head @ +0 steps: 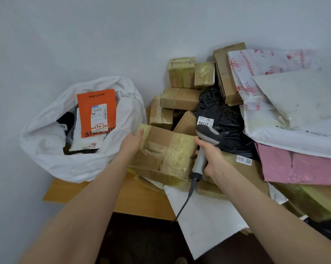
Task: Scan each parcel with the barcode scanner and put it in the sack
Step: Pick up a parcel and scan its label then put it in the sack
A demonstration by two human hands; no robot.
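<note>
At the left, a white plastic sack (pixel 46 145) stands open on the light wooden table (pixel 130 199), with a flat orange parcel (pixel 96 111) bearing a white label lying among other packets inside it. Just right of the sack, the left hand (pixel 131 143) rests against the left end of a brown cardboard box wrapped in yellowish clear tape (pixel 166 151); its fingers seem to lie straight along the box, not curled round it. The box sits on the table's parcels between both hands. The right hand (pixel 211 159) is wrapped tight round the handle of a grey corded barcode scanner (pixel 207 132), whose head sits above the box's right end. Behind it lies a black plastic bag parcel (pixel 229 128) labelled 2004, then stacked taped cartons (pixel 181 73), white printed mailers (pixel 275 119) and a pink mailer (pixel 301 166).
</note>
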